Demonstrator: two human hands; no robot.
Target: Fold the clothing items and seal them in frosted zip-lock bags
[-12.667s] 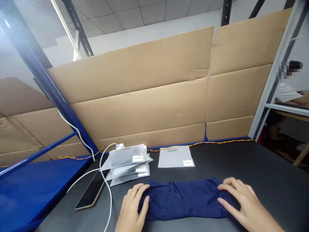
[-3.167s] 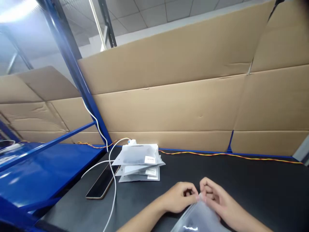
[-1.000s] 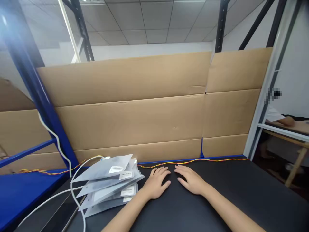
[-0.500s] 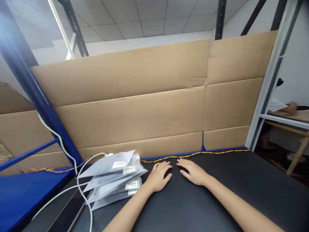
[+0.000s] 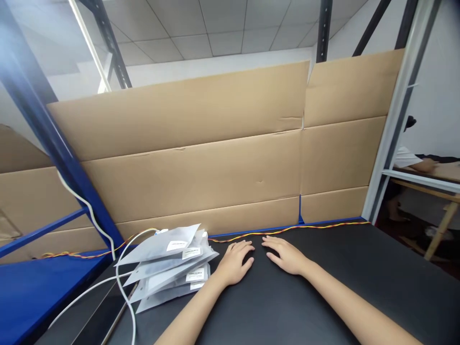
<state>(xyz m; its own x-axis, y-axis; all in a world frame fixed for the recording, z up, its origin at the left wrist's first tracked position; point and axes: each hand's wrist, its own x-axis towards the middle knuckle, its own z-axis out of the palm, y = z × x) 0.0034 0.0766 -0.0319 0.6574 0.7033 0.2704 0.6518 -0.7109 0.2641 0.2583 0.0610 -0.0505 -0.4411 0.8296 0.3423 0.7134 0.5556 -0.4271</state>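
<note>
My left hand point(image 5: 234, 262) rests palm down on the black tabletop point(image 5: 247, 311), fingers stretched forward and thumb apart, holding nothing. Just left of it lies a stack of several frosted plastic bags point(image 5: 161, 268) with white printed labels; what is inside them cannot be made out. My right hand point(image 5: 284, 255) lies flat on the same surface a short way to the right, its fingers extended toward the left hand. Nothing is in it either.
A cardboard panel point(image 5: 201, 177) closes off the back, with a twisted red and yellow wire point(image 5: 273, 232) along its foot. A white cable point(image 5: 124, 292) loops beside the bags. Blue posts point(image 5: 68, 143) stand left. Beyond the right-hand grey post point(image 5: 390, 143), a person's arm point(image 5: 424, 166) rests on another table.
Both hands stay in the same place on the table. The view has shifted very slightly, and the person's arm at the far right has moved a little.
</note>
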